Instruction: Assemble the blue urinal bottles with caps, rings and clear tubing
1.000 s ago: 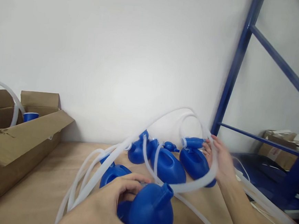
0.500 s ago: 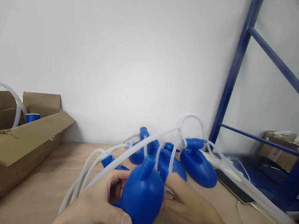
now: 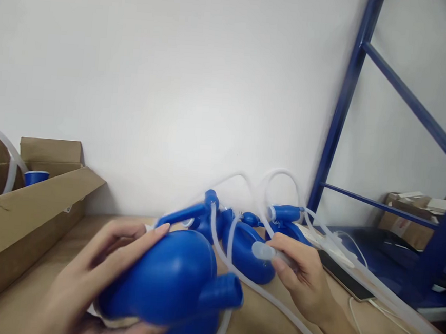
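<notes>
My left hand (image 3: 94, 275) grips a blue plastic bottle (image 3: 167, 281) low in the middle of the view, its short spout (image 3: 223, 291) pointing right. My right hand (image 3: 299, 281) pinches the open end of a clear white tube (image 3: 264, 251), held a little above and to the right of the spout. The tube's end and the spout are apart. Behind them several more blue bottles (image 3: 246, 243) with tubes attached lie on the wooden table (image 3: 36, 286).
An open cardboard box (image 3: 22, 213) at the left holds a blue cup (image 3: 36, 177) and a tube. A blue metal rack (image 3: 338, 124) stands at the right. A dark tablet (image 3: 343, 279) lies near loose tubes and cardboard boxes (image 3: 408, 212) on the right.
The bottle turned from spout up to spout pointing right. My right hand let go of the bottle's side and now holds the tube's end near the spout.
</notes>
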Available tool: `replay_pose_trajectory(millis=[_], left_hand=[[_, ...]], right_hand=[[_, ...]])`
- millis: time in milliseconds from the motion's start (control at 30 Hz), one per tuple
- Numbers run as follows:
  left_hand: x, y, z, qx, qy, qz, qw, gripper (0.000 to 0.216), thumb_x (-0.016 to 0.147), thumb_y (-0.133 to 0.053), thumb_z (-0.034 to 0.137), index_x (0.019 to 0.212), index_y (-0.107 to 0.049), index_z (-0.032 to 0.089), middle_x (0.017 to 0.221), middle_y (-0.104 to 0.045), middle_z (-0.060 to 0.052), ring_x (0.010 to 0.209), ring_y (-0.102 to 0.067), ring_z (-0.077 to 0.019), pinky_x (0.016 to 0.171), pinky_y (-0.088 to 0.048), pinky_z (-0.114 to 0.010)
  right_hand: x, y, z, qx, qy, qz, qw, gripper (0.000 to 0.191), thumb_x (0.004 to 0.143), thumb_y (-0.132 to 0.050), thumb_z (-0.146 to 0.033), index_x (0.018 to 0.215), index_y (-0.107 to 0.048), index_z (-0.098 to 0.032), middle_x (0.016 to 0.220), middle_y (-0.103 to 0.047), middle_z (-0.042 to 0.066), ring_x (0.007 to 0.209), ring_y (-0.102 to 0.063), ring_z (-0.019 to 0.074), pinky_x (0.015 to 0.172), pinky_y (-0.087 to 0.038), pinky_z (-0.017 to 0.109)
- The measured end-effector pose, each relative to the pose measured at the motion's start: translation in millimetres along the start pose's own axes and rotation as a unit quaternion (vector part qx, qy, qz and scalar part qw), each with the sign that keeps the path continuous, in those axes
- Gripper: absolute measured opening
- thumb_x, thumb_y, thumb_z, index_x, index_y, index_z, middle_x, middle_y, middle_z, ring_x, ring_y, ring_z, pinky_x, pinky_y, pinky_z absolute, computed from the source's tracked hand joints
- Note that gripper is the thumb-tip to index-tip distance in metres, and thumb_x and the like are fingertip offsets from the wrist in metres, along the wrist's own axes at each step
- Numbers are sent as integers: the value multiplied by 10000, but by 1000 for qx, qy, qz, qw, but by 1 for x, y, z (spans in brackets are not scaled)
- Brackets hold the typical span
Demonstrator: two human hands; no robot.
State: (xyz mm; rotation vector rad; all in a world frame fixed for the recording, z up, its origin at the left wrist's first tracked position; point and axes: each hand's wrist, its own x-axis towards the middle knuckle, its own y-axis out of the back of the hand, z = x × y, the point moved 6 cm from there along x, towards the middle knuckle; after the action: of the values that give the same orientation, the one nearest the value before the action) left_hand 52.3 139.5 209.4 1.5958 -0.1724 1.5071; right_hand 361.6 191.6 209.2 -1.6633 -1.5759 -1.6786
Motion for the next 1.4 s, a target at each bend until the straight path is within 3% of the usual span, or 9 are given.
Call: replay_pose_trajectory(millis=[167, 333, 567, 700, 833, 967, 1167, 1300, 1400], left_hand=[[10, -7, 18, 136, -133, 12, 982, 683, 987, -640, 284, 1614, -401, 406, 1257, -530, -84, 1112, -619, -260, 982, -531, -343], [8, -8, 26, 131, -158, 24, 978, 715, 985, -653, 168, 1631, -391, 326, 1281, -540, -102, 1144, -605, -254, 1040, -471, -354], [5, -18, 27, 135, -211, -2, 968, 702, 992, -645, 120, 1634, -391, 250, 1305, -554, -121, 1236, -538, -288, 1107, -409, -388], [-1, -27, 24, 169, -237, -57, 955, 610, 1047, -542, 152, 1630, -397, 259, 1387, -582, -99, 1283, -495, -313, 1158, -353, -454], [-6, -31, 26, 168, -241, -70, 953, 575, 1043, -551, 167, 1600, -448, 269, 1360, -608, -86, 1249, -511, -329, 1157, -346, -523], [-6, -36, 26, 117, -244, -43, 962, 533, 997, -617, 163, 1518, -550, 258, 1327, -586, -111, 1219, -540, -330, 1076, -431, -497], [1, -39, 27, 48, -189, 11, 981, 546, 936, -667, 118, 1461, -572, 236, 1263, -612, -107, 1188, -582, -300, 1037, -518, -455], [2, -34, 26, 4, -153, 32, 988, 686, 877, -793, 169, 1499, -505, 209, 1245, -680, -97, 1195, -624, -288, 1011, -576, -412], [-1, -36, 27, 16, -160, 34, 986, 532, 871, -825, 272, 1360, -620, 231, 1271, -677, -95, 1196, -641, -297, 1039, -577, -438]], right_hand=[[-9, -8, -1, -9, -13, -29, 999, 378, 986, -498, -197, 1314, -685, -223, 667, -676, -26, 490, -562, 124, 482, -415, 221], [-7, -15, -16, -23, 10, -92, 995, 381, 970, -458, -164, 1247, -716, -210, 970, -794, 37, 807, -750, 172, 706, -553, 248], [-9, -25, -17, -77, -14, -139, 987, 437, 948, -412, -118, 1264, -698, -216, 1022, -792, 36, 821, -747, 168, 679, -504, 259], [-10, -26, -20, -95, -1, -182, 979, 326, 1043, -492, -277, 1314, -669, -247, 986, -760, 33, 724, -696, 160, 606, -436, 262], [-7, -23, -25, -74, 32, -184, 980, 379, 1135, -387, -406, 1033, -698, -216, 799, -691, -13, 639, -628, 115, 569, -363, 250], [-6, -20, -27, -56, 52, -132, 988, 487, 1151, -328, -318, 714, -492, -179, 631, -526, -40, 543, -482, 77, 551, -315, 242], [-6, -16, -26, -90, 32, -63, 993, 455, 1121, -372, -248, 674, -308, -192, 564, -357, -65, 485, -336, 65, 500, -256, 236], [-5, -17, -27, -89, 2, -59, 994, 482, 1119, -392, -288, 654, -311, -186, 535, -383, -63, 468, -346, 64, 480, -244, 242], [-6, -16, -30, -83, -21, -37, 996, 497, 1124, -359, -280, 635, -330, -193, 525, -421, -48, 463, -384, 81, 490, -269, 258]])
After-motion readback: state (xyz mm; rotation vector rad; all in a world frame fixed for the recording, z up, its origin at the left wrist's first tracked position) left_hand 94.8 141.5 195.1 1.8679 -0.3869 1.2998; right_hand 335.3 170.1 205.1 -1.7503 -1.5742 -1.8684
